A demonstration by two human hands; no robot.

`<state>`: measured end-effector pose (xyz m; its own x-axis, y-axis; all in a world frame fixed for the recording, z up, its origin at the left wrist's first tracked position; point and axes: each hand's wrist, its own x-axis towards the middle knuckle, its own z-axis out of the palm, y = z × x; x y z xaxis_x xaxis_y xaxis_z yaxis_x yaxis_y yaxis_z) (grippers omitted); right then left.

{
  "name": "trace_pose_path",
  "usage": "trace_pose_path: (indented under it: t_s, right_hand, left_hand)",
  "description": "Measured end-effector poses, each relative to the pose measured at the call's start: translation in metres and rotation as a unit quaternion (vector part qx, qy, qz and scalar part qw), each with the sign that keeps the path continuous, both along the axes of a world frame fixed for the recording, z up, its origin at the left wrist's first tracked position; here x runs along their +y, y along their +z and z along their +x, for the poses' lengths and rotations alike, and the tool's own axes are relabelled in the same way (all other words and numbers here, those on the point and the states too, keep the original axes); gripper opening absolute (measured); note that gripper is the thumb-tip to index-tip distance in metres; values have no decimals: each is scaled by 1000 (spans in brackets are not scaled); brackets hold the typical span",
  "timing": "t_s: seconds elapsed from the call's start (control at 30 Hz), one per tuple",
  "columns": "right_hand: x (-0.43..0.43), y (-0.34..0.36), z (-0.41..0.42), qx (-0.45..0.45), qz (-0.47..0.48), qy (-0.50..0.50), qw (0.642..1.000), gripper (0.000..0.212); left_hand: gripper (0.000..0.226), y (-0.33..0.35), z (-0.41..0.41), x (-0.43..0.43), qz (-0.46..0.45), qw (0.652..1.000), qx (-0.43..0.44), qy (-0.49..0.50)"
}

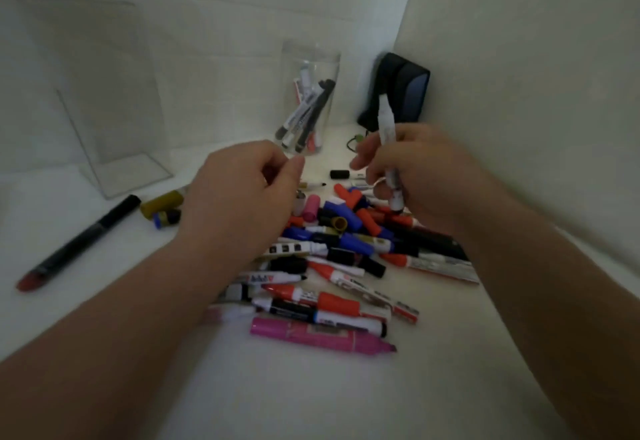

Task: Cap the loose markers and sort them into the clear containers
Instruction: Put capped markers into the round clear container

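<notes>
Fingers of the right hand (415, 176) are curling round a white marker (386, 128), holding it nearly upright above the pile (339, 256); which end is bare is too blurred to tell. The left hand (242, 190) is hovering over the pile's near-left side, fingers bending in with thumb close to forefinger, and whether they are pinching a cap I cannot tell. Likely trouble: a mismatched cap sitting loose, an open tip smearing skin, or a wrist brushing the heap and sending round caps rolling across the table (311, 398). The jar (310, 100), already holding several markers, is standing just behind the pile between both hands, tall and narrow, so a careless drop could be tipping it. On the right, the wall (519, 93) and eraser (398, 89) are crowding that arm; leftward, room is opening toward the box (114, 121), well apart from the pile
</notes>
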<state>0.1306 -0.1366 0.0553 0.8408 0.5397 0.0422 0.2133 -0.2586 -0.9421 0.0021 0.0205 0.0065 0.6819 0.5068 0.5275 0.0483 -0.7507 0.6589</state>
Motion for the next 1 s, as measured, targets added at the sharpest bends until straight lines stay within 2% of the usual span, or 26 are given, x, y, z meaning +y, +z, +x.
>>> trace_pose_path:
  t_s: [0.07,0.13,0.2,0.3,0.43,0.47,0.57,0.6,0.7,0.8,1.0]
  right_hand:
    - [-19,-11,-8,24,1,25,999,22]
    - [-31,-19,-12,-2,-21,55,998,20]
    - [-35,-24,-20,-74,-62,89,991,15]
    - [-33,-28,-34,-220,-96,152,959,14]
    - [-28,-34,-42,-274,-55,176,944,9]
    - [-29,-35,-42,-268,-54,191,943,13]
    - [-42,-29,-31,-228,-103,222,942,65]
    - [-48,-26,-25,-233,-136,201,942,65]
    - [-59,-17,-10,-245,-270,148,919,17]
    - [-55,-20,-11,-206,-359,169,894,11]
    - [-44,-30,-18,-194,-439,180,859,20]
  left_hand:
    - [31,1,-2,-10,9,1000,4,-29]
    - [29,2,-4,-20,10,999,5,-50]
    - [23,1,-4,-30,-29,997,1,-77]
    - [21,1,-5,-41,-72,990,-3,-119]
    - [16,0,-6,-51,-137,978,-42,-148]
    - [14,0,-6,-53,-155,975,-49,-151]
    - [18,3,-6,-52,-218,962,-69,-147]
    - [19,4,-6,-49,-250,954,-79,-145]
    - [15,8,-7,-43,-316,931,-107,-145]
    - [10,8,-9,-42,-255,953,-78,-144]
    - [25,0,-4,-38,-134,980,16,-143]
